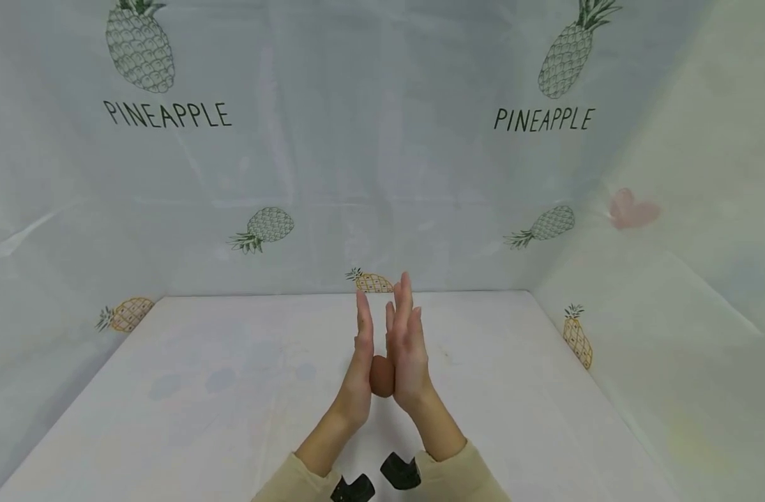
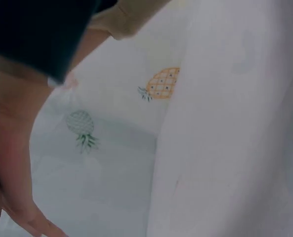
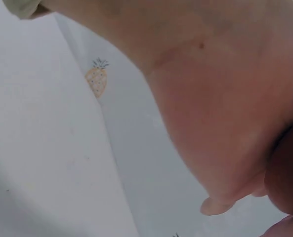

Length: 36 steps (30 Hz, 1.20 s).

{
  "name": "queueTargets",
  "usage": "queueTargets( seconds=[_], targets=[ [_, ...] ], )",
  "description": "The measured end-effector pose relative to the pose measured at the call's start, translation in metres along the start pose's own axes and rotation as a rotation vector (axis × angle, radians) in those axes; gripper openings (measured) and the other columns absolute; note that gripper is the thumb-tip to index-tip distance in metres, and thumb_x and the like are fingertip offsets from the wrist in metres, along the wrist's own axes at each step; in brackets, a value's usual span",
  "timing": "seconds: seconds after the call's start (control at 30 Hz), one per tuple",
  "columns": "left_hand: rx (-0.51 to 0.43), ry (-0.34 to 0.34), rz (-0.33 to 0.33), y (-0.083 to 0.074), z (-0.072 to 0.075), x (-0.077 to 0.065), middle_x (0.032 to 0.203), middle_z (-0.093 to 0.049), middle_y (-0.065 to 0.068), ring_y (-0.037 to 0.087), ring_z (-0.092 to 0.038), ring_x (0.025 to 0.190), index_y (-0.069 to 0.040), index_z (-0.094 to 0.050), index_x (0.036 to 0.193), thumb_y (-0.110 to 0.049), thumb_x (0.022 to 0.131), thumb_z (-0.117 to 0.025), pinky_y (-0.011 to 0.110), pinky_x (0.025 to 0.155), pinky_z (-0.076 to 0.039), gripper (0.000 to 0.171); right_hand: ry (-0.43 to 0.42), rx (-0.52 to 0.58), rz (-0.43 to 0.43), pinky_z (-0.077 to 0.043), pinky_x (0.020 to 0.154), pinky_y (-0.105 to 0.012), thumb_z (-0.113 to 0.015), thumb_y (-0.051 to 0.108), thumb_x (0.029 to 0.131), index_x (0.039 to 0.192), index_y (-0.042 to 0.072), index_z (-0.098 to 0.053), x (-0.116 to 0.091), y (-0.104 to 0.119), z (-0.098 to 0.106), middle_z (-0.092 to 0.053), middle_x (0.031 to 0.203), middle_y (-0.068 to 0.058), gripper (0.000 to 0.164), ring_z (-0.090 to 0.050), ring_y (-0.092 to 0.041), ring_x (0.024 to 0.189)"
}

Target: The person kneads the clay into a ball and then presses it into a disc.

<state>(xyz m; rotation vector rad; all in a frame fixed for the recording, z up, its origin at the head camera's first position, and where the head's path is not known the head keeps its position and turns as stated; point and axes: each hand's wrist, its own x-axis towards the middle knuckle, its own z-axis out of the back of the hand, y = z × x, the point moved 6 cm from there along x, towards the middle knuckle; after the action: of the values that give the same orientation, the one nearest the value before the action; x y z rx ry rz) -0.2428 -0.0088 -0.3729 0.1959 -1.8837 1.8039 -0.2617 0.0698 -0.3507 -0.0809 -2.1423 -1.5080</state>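
Brown lump [image 1: 382,376], matte, one plain reddish-brown colour. Rounded shape, a bit taller than wide in the head view, near egg-like; surface looks smooth. Sits between the two palms, low down near the heels of the hands, over the white table [image 1: 231,418]. Left hand [image 1: 359,373]: fingers straight and pointing away from the person, palm against the lump's left side. Right hand [image 1: 410,366]: fingers extended, slightly fanned, palm against the lump's right side. Hands face each other, lump pressed flat-palmed between them, fingertips apart. Right wrist view: lump cut off by the frame edge, darker brown, curved outline, touching the palm. Left wrist view: only a dark sliver of it at the left edge; surface detail there too dim to tell.

Cream sleeves [image 1: 466,477] on both arms, a black device [image 1: 401,472] by the right wrist, another black device [image 1: 353,489] by the left. Behind: pale sheet [image 1: 369,153] with green and yellow pineapple prints, "PINEAPPLE" lettering [image 1: 167,114] twice, pink heart [image 1: 633,209] at right.
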Motion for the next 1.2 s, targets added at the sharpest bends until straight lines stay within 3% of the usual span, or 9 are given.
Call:
queueTargets(
  seconds=[0.47,0.73,0.93,1.2],
  targets=[
    [-0.007,0.023,-0.039,0.000,-0.013,-0.006,0.174,0.023,-0.016,0.012,0.024,0.160,-0.034,0.016,0.168,-0.040,0.113,-0.001,0.066,0.120,0.025,0.058,-0.149,0.001,0.003,0.012,0.125,-0.069,-0.006,0.068,0.108,0.169,0.046,0.003,0.004,0.000,0.023,0.005,0.176,0.014,0.065,0.005,-0.030,0.164],
    [0.012,-0.020,-0.080,-0.007,-0.010,-0.007,0.175,0.021,-0.014,0.013,0.024,0.161,-0.031,0.014,0.169,-0.042,0.113,-0.004,0.066,0.121,0.024,0.059,-0.080,0.028,0.005,0.013,0.126,-0.067,-0.003,0.062,0.110,0.170,0.041,0.005,0.006,-0.010,0.018,0.009,0.177,0.007,0.065,0.009,-0.032,0.164],
    [-0.008,-0.010,-0.099,-0.014,-0.011,-0.007,0.175,0.022,-0.016,0.012,0.025,0.160,-0.032,0.015,0.169,-0.046,0.113,-0.005,0.067,0.119,0.025,0.060,-0.082,0.004,0.042,0.010,0.130,-0.057,-0.003,0.060,0.111,0.172,0.034,0.004,0.006,-0.009,0.017,0.009,0.178,0.006,0.066,0.008,-0.028,0.164],
    [-0.018,-0.031,-0.114,-0.021,-0.006,-0.008,0.174,0.021,-0.018,0.012,0.024,0.160,-0.034,0.015,0.169,-0.050,0.112,-0.005,0.070,0.119,0.023,0.062,-0.075,-0.011,0.031,0.009,0.129,-0.058,-0.008,0.060,0.112,0.172,0.033,0.002,0.006,-0.014,0.014,0.007,0.178,0.005,0.067,0.007,-0.031,0.164]
  ],
)
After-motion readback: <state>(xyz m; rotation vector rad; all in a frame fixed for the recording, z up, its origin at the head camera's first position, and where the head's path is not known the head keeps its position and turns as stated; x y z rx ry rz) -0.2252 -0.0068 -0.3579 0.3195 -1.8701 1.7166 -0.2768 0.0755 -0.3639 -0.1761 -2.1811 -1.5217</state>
